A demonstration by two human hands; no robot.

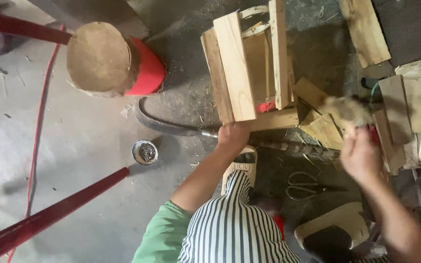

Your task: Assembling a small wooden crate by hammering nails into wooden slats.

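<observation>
Crate [249,73] lies gripped at its near edge by left hand [232,136]; right hand [361,156] holds a blurred object [348,111], perhaps wood.

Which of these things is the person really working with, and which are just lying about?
In hand:
left hand gripping the wooden frame
right hand, blurred, holding a tool

Lying about:
scissors
small tin
red stool
loose boards

rough bare-wood frame [249,73]; seemingly matt concrete floor [84,141].
</observation>
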